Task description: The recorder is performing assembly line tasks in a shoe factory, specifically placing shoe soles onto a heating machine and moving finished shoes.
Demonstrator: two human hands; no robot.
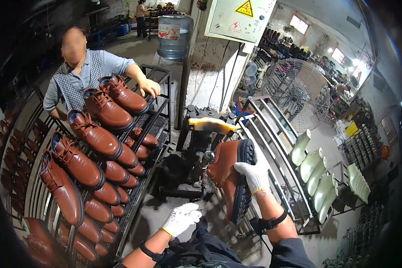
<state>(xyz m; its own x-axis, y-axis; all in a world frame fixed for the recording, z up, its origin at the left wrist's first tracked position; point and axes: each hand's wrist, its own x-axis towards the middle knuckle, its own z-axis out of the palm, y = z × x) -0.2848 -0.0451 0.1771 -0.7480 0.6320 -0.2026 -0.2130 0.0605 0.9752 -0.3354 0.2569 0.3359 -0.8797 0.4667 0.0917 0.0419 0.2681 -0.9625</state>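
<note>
the right hand (253, 175), in a white glove, grips a brown shoe (230, 176) by its black sole, toe down, before a dark machine (196, 152). the left hand (181, 219) hangs loose, fingers half curled, empty. a grey box (239, 18) above bears a yellow triangular warning sign (244, 9).

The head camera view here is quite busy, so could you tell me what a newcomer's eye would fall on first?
First, the brown shoe with its black sole, held sole-outward in the gloved right hand at the centre, against a dark machine. The gloved left hand hovers empty below it. Next, the rack on the left, filled with rows of matching brown shoes, where another person rests a hand on its top bar.
</note>
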